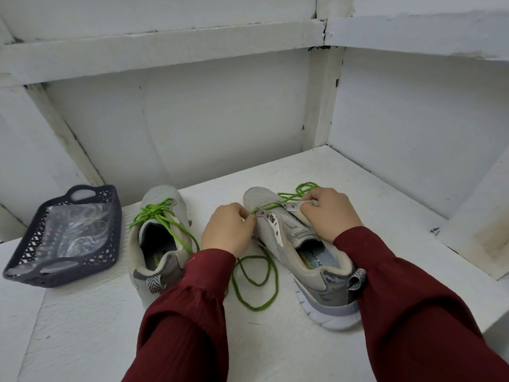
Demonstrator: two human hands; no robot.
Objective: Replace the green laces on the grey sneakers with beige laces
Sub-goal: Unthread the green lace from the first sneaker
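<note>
The right sneaker (pixel 311 260) lies on the tabletop (pixel 82 340) in front of me, and its green lace (pixel 268 206) is already out of most eyelets. A long loose part of it lies coiled between the two shoes. My left hand (pixel 227 230) pinches the lace just at the near eyelet strip (pixel 271 219). My right hand (pixel 332 213) has curled fingers and pinches the far strip, I think to steady it.

The lace looks thin, round and soft, so it should slide easily but may catch at the eyelet. I judge it best to hold it close to the hole and pull straight. The shoe is light and can shift, so one hand must hold it. The left sneaker (pixel 159 238) is still tied, beside the dark basket (pixel 117 216).
</note>
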